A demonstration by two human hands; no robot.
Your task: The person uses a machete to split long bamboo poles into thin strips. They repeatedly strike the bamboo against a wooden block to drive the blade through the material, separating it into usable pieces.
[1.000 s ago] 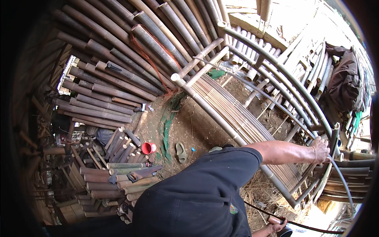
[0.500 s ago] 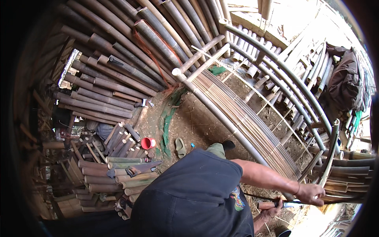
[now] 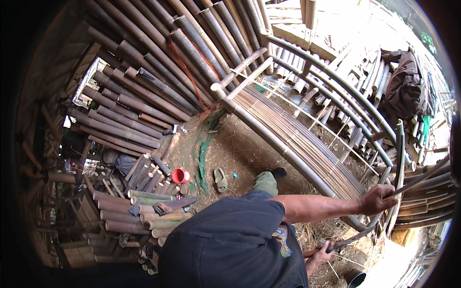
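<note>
My left hand (image 3: pixel 377 199) is closed round a long, thin bamboo strip (image 3: pixel 425 176) that slants up toward the right rim. Lower down, close to my body, my right hand (image 3: pixel 318 259) is wrapped round the wooden handle of what looks like a knife (image 3: pixel 353 238). Its dark, narrow blade points up and right, toward the near part of the strip. Where blade and strip meet, I cannot tell whether they touch. Beside my left hand, an upright split bamboo piece (image 3: pixel 399 163) stands by the end of a bamboo bench (image 3: pixel 297 139).
Bamboo poles (image 3: pixel 158 86) lean in thick rows at the upper left. Cut lengths and a handsaw (image 3: pixel 174 205) lie at the left, near a red cup (image 3: pixel 180 175) and a slipper (image 3: pixel 220 179). A brown cloth (image 3: pixel 407 86) covers part of a pile beyond the bench.
My left hand has risen, and the strip now slopes up to the right instead of lying nearly level. My right hand has drawn back left with the knife. The view has shifted slightly.
</note>
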